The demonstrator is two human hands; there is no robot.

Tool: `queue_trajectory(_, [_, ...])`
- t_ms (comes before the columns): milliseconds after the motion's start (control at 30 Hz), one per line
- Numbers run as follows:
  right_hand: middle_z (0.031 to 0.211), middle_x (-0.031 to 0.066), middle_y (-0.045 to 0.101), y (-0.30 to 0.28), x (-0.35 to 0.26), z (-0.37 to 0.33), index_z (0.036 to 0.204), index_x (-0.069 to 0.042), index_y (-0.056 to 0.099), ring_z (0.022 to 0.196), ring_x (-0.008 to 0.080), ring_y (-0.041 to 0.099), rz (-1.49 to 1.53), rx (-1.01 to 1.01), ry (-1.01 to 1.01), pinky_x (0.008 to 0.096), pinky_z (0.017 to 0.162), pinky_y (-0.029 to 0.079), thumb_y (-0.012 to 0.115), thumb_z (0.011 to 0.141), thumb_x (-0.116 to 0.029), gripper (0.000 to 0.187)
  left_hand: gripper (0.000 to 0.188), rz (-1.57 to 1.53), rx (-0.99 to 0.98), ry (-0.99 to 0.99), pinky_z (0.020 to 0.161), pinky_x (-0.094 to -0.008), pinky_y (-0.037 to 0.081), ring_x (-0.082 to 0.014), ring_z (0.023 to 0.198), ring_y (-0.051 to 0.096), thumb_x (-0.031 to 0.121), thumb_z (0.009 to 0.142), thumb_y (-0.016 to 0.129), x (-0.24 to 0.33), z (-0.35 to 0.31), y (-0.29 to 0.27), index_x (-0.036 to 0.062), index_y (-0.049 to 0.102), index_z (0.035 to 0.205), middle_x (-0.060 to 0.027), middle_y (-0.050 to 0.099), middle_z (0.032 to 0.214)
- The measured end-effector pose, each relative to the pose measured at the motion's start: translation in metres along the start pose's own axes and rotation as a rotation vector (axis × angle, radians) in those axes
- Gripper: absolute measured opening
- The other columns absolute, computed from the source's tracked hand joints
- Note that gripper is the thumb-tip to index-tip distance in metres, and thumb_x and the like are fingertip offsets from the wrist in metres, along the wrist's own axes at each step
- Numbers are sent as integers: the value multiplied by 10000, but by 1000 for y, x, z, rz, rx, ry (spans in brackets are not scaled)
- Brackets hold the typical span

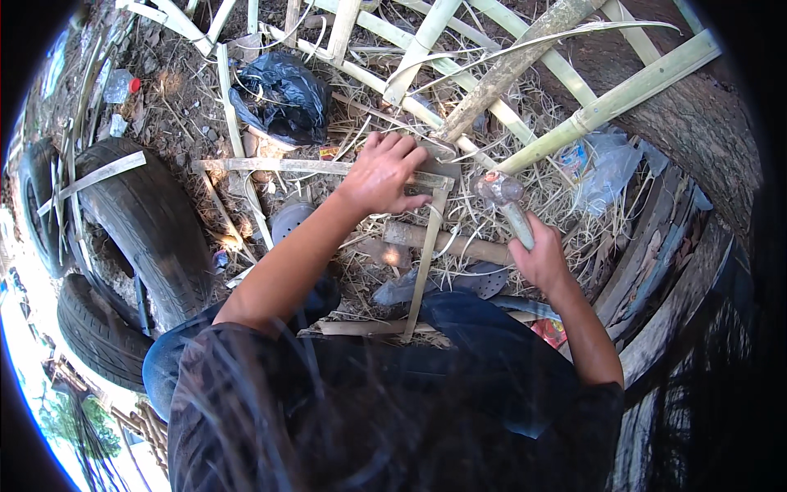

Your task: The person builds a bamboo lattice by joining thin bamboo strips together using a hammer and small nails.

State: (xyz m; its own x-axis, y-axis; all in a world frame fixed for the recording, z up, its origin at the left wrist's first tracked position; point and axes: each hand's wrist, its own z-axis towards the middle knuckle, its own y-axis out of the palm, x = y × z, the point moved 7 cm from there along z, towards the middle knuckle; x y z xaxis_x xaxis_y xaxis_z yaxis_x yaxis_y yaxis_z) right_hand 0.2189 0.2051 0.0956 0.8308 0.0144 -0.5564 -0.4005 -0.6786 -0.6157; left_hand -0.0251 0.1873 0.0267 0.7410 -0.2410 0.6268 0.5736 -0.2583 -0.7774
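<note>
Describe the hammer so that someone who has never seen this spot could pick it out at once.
Find the lattice of pale split bamboo strips lying on the straw-covered ground. At its near edge, the right hand grips the hammer by its pale handle. Its grey metal head, raised just right of the left hand, is the only metal among the bamboo.

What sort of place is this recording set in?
Likely an outdoor yard used for rough bamboo work: bare ground strewn with dry straw, split bamboo strips lying crossed, old tyres stacked at the side. The right hand holds a hammer.
</note>
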Motion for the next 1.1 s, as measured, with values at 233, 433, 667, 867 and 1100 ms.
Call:
queue_trajectory(233, [672, 256, 598, -2, -10, 0, 959, 26, 573, 678, 445, 623, 97, 8, -26, 484, 608, 484, 597, 770, -99, 228, 900, 174, -262, -415, 719, -447, 557, -351, 925, 676, 812, 729, 541, -49, -14, -5, 28, 561, 1170, -185, 621, 1053])
queue_trajectory(433, [651, 245, 592, -2, -4, -5, 954, 30, 572, 657, 441, 623, 74, 10, -89, 480, 599, 482, 598, 767, -92, 225, 948, 319, -360, -546, 648, -434, 562, -321, 817, 711, 883, 723, 432, -49, -20, -8, 7, 552, 1067, -195, 685, 933])
queue_trajectory(667, [646, 246, 590, -5, 2, -9, 949, 39, 568, 653, 444, 622, 103, 22, -90, 479, 596, 481, 598, 765, -94, 229, 940, 313, -420, -622, 656, -433, 560, -321, 782, 710, 880, 735, 424, -38, -22, -16, 20, 562, 1087, -172, 689, 750])
queue_trajectory(867, [658, 244, 601, -8, 9, -13, 976, 45, 577, 659, 442, 627, 93, 27, -114, 478, 603, 486, 601, 765, -107, 261, 888, 361, -395, -561, 621, -384, 560, -281, 691, 710, 870, 765, 377, -31, -23, -15, 40, 692, 732, -148, 683, 687])
queue_trajectory(1100, [689, 254, 617, -11, 8, -17, 1008, 48, 579, 678, 442, 634, 63, 30, -131, 476, 615, 495, 599, 767, -111, 290, 876, 355, -487, -602, 593, -382, 552, -270, 666, 703, 856, 796, 335, -26, -33, -6, 78, 733, 741, -124, 675, 662])
